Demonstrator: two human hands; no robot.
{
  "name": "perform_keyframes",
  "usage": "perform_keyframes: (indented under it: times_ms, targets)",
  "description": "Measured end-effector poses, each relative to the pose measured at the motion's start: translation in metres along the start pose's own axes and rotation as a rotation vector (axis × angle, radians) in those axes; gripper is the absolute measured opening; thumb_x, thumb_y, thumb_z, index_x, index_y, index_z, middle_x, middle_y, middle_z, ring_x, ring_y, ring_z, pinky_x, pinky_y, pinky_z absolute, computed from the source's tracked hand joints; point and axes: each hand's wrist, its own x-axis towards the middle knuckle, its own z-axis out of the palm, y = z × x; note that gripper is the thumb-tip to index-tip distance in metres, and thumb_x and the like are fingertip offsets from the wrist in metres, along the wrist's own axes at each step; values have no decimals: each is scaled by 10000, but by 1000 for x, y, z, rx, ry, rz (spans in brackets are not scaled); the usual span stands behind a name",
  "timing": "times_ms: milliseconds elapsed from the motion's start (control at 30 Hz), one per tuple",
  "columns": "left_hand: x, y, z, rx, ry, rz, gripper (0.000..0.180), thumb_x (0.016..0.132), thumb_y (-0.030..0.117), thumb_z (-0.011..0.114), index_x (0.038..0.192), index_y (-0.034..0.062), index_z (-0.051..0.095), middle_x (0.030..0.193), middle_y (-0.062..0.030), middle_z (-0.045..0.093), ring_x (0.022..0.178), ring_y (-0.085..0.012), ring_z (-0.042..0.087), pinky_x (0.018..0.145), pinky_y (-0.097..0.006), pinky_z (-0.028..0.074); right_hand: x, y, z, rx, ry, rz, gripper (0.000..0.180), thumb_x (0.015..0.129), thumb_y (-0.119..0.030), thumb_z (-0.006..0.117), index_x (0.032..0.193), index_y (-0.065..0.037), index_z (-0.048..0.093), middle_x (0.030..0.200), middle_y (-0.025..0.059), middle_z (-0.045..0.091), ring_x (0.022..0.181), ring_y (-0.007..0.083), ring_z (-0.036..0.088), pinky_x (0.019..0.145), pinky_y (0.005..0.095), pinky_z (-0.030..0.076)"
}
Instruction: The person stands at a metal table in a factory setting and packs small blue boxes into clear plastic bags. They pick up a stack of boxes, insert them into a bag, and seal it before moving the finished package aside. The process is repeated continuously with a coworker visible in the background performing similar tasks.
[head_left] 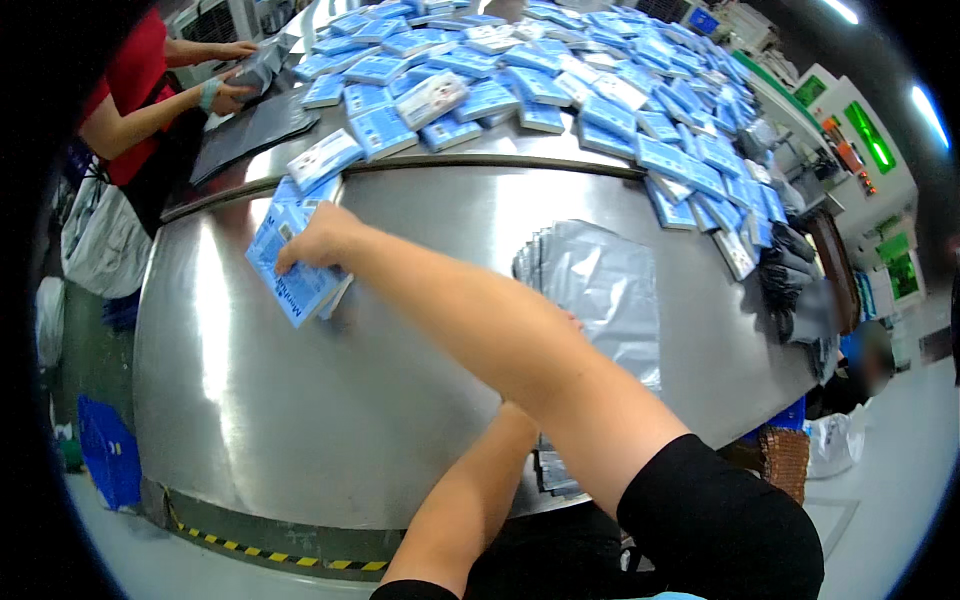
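Note:
My right arm reaches across to the left, and my right hand (325,240) is closed on a flat blue pack (285,262) with dark printing, tilted just above the metal table. A second blue and white pack shows partly behind it. My left forearm passes beneath the right one; only a bit of fingertip of my left hand (574,320) shows past it, at the stack of grey plastic bags (605,285). The rest of that hand is hidden, so its grip cannot be seen.
A large heap of blue and white packs (540,85) covers the far table. At the upper left, a person in red handles a grey bag (262,70) beside more dark bags (250,135). Black bundles (785,270) lie along the right edge; a blue crate (108,452) stands lower left.

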Motion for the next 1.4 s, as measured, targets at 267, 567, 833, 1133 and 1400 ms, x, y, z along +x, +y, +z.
perform_keyframes:
  times_ms: [267,567,833,1133,1400]
  targets:
    - [9,23,-19,134,-80,-41,241,805,142,643,1042,109,669,1125,-40,604,1173,-253,532,1037,-435,383,-181,44,-261,-475,417,2,751,602,-348,867,1213,-5,596,1106,177,635,986,269,630,870,397,498]
    - [15,30,-18,167,-104,-48,222,814,128,640,1033,111,673,1130,-37,619,1186,-248,535,1042,-439,375,-341,249,-343,-819,484,415,1352,558,-306,896,1564,-68,24,1379,347,467,1322,419,450,1103,382,368]
    - [18,32,-18,180,-89,-15,182,798,85,632,976,77,666,1086,-72,645,1140,-296,568,1021,-439,387,-347,268,-404,-218,420,405,749,665,-325,834,1255,35,546,1106,157,666,932,302,670,857,380,535]
    - [19,38,-14,215,-84,-10,178,803,74,622,976,74,664,1075,-89,652,1133,-305,577,1001,-435,404,-349,345,-518,1314,1066,-204,467,871,-371,648,1212,-54,611,1194,140,660,1078,357,620,1007,538,442]
    - [15,34,-20,244,-90,-38,225,775,70,631,996,100,664,1098,-48,641,1148,-285,571,1008,-433,396,-293,320,-534,927,1303,447,809,685,-511,821,1330,-117,533,1389,60,556,1222,263,529,1004,454,353]
